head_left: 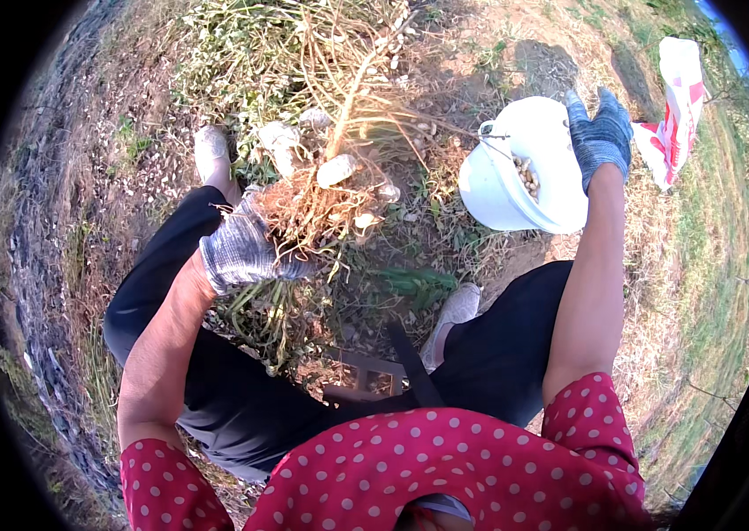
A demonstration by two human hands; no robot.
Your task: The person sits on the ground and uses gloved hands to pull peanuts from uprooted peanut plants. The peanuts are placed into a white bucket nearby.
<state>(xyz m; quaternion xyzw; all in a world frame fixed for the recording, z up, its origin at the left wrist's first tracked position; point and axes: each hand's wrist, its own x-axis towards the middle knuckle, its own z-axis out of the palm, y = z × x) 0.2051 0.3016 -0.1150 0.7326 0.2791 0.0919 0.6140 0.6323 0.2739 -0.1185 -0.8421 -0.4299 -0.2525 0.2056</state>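
Note:
My left hand [251, 249], in a grey knit work glove, grips a bunch of uprooted peanut plants, its tangled roots [301, 209] pointing up. Several pale peanut pods [336, 170] hang among these roots. On the right, my right hand [600, 136], in a blue-grey glove, is held at the far-right side of a white plastic bucket [490, 189], fingers apart and nothing seen in them. Whether it touches the rim cannot be told. Inside the bucket lie loose peanuts [527, 178], partly in shadow.
A heap of pulled peanut plants [248, 60] lies ahead, with more pods on the soil. A white and red plastic sack [679, 113] is right of the bucket. Between my legs is a dark stool frame [367, 372]. Dry leaf litter [155, 146] covers the ground to the left.

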